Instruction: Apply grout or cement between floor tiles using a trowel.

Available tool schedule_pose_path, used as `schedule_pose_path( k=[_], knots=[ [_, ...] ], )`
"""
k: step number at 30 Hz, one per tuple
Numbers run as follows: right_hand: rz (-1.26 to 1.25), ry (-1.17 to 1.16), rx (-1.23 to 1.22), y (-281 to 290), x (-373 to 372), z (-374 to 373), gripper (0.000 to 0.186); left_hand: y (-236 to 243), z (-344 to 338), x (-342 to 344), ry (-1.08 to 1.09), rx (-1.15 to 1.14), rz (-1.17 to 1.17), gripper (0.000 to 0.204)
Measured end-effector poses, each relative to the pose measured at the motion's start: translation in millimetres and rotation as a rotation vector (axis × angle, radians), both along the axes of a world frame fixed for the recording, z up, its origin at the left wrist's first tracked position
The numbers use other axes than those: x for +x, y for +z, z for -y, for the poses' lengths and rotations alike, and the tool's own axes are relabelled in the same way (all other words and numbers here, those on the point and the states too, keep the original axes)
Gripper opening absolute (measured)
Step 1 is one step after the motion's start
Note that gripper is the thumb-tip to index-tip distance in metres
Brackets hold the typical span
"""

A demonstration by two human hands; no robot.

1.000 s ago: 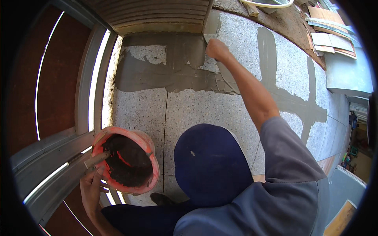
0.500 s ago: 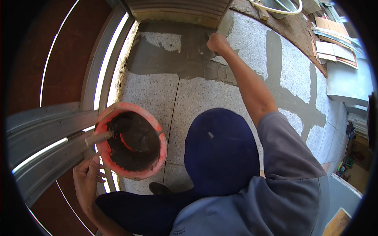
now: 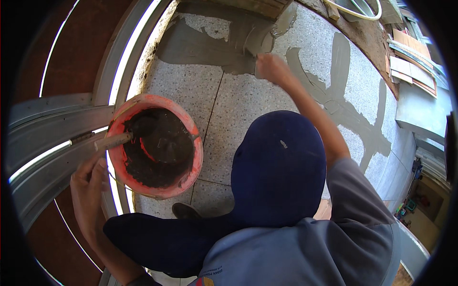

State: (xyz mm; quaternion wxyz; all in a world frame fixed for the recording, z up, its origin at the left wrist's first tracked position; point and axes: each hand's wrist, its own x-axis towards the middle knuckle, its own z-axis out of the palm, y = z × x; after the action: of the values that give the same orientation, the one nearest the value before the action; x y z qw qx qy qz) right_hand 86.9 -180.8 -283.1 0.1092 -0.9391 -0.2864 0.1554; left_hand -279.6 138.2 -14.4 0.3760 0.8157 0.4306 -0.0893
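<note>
My right hand (image 3: 273,69) is closed low over the speckled tile floor (image 3: 248,102), at the edge of a wet grey mortar patch (image 3: 200,47). What it grips is hidden behind the fingers. On the left, a red bucket (image 3: 194,164) holds dark grey mortar (image 3: 167,138), and a tool's wooden handle (image 3: 113,141) sticks out over its rim. Beside that handle and the bucket's thin wire bail, my left hand (image 3: 89,183) has its fingers bent and apart, slightly blurred. It seems to hold nothing.
Metal rails (image 3: 57,119) and reddish-brown panels line the left side. More mortar strips (image 3: 355,121) cross the tiles at right. A wooden-looking step (image 3: 260,6) stands at the far edge. Stacked boards (image 3: 412,71) and a hose (image 3: 358,14) lie at upper right.
The view has shifted, and the bucket appears higher. My right hand has drawn nearer across the mortar edge, where the ridged lumps no longer show. My left hand stays beside the bucket.
</note>
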Motion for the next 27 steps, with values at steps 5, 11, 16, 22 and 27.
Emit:
schedule_pose_path(
  k=[5, 11, 16, 22, 27],
  knots=[
    [0.12, -0.032, 0.1, -40.0, 88.6, -19.1, 0.03, -33.6, -34.8, 11.8, -0.182, 0.209, -0.027, 0.044],
    [0.033, 0.214, -0.066, -13.4, 35.6, 5.1, 0.031, -49.6, -64.9, -15.4, -0.115, 0.138, -0.084, 0.047],
    [0.027, 0.272, -0.167, 13.8, 6.3, 101.6, 0.035, -56.4, -74.8, -11.2, -0.109, 0.171, -0.078, 0.051],
    [0.027, 0.262, -0.246, 13.3, 5.9, 206.9, 0.037, -90.6, -111.2, -11.4, -0.135, 0.224, -0.069, 0.055],
    [0.025, 0.192, -0.2, 15.5, -18.3, 279.6, 0.037, -96.1, -118.2, -8.3, -0.035, 0.189, -0.132, 0.06]
  ],
)
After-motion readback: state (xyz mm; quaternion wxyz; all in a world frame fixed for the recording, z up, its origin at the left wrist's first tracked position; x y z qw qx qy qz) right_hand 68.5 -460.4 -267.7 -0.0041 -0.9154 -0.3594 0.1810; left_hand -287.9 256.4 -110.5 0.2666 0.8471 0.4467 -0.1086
